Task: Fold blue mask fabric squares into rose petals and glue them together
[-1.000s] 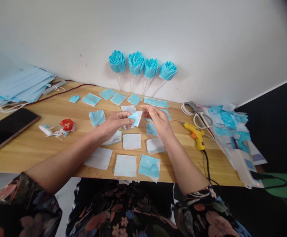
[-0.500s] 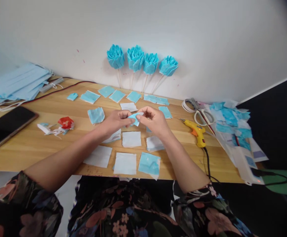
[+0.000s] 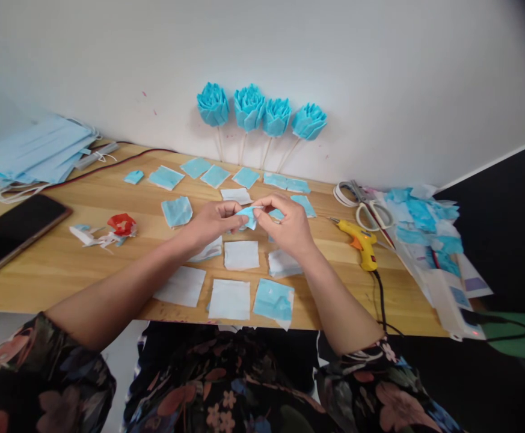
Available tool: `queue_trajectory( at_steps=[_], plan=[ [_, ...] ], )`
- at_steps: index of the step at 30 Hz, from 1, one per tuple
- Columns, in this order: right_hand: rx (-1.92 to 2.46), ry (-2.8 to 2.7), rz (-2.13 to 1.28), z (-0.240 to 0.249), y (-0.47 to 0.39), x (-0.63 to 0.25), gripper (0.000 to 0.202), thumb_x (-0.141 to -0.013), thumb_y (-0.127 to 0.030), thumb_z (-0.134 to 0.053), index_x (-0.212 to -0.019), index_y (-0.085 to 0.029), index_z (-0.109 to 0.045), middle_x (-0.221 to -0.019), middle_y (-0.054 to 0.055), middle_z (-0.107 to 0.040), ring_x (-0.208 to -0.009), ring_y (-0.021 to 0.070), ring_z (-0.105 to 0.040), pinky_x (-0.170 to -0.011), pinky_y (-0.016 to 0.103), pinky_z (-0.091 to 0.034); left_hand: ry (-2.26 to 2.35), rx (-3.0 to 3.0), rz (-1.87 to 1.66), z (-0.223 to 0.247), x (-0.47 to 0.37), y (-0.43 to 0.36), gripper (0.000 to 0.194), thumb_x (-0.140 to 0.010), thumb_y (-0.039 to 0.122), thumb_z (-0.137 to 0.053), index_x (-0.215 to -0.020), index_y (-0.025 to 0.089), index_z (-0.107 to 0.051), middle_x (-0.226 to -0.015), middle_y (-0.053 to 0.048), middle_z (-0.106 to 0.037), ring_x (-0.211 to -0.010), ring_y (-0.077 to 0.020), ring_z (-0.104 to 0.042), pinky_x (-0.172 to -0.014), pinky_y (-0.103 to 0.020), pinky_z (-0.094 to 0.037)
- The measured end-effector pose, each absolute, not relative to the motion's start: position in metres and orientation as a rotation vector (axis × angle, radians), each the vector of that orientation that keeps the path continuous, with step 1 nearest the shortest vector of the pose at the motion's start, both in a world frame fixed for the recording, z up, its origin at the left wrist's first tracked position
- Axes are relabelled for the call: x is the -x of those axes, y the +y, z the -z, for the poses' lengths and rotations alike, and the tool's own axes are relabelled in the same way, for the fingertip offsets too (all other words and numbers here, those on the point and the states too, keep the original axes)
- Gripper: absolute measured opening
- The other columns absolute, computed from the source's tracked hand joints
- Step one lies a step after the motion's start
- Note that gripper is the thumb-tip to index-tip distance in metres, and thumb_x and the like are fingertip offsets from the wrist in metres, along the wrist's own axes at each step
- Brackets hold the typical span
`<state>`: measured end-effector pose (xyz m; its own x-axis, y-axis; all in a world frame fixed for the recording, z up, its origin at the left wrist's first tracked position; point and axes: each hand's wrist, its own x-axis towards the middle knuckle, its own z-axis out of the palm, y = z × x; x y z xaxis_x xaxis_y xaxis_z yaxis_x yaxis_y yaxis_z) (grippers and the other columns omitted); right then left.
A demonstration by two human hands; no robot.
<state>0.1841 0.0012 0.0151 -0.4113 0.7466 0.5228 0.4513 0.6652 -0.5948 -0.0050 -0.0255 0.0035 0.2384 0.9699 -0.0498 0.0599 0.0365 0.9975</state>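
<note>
Left hand [image 3: 212, 224] and right hand [image 3: 288, 224] are held close together, thumbs and fingers pinched on a folded blue piece [image 3: 249, 217] between them, above a wooden table [image 3: 55, 264]. Around them, blue and white squares [image 3: 241, 255] are spread. Beyond, four blue flowers [image 3: 249, 108] are propped near a pale wall [image 3: 145, 54]. Rightward, a yellow glue gun [image 3: 360, 243] is laid; leftward, a phone [image 3: 14, 234] and stacked masks [image 3: 41, 147].

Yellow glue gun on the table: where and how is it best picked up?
Probably by its handle, with the right hand coming from the near side: the handle extends toward the near edge of the table, while the nozzle points left and away.
</note>
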Motion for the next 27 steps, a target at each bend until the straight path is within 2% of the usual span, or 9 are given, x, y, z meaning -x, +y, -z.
queue_trajectory(
  at_steps=[5,12,27],
  plan=[
    [0.761,-2.227,-0.155,-0.0128,0.0035,-0.1883,0.018,-0.091,-0.018,-0.056,-0.096,-0.025,-0.072,-0.089,0.004,-0.071,-0.086,0.0203,-0.062,-0.081,0.038,-0.047,1.027,-1.292,-1.006,-0.0033,0.0067,-0.0255,0.026,-0.079,0.037,-0.066,-0.063,0.018,-0.059,-0.065,0.001,-0.055,-0.07,-0.0137,-0.05,-0.073,-0.029,-0.038],
    [0.72,-2.301,0.013,-0.0096,0.0058,-0.1913,0.029,-0.091,-0.016,-0.054,-0.11,-0.029,-0.072,-0.095,0.005,-0.071,-0.09,0.0229,-0.06,-0.08,0.041,-0.047,0.981,-1.266,-1.026,0.0012,0.0084,-0.0234,0.025,-0.082,0.037,-0.065,-0.067,0.018,-0.061,-0.064,0.001,-0.056,-0.067,-0.0133,-0.05,-0.073,-0.03,-0.039],
    [0.731,-2.314,0.104,-0.0095,0.0049,-0.1898,0.033,-0.092,-0.011,-0.05,-0.109,-0.027,-0.072,-0.092,0.005,-0.068,-0.085,0.0217,-0.056,-0.077,0.038,-0.044,0.895,-1.211,-1.085,0.0011,0.0063,-0.0235,0.034,-0.088,0.044,-0.063,-0.067,0.018,-0.058,-0.066,0.0,-0.056,-0.068,-0.0129,-0.049,-0.072,-0.03,-0.039]
  ],
)
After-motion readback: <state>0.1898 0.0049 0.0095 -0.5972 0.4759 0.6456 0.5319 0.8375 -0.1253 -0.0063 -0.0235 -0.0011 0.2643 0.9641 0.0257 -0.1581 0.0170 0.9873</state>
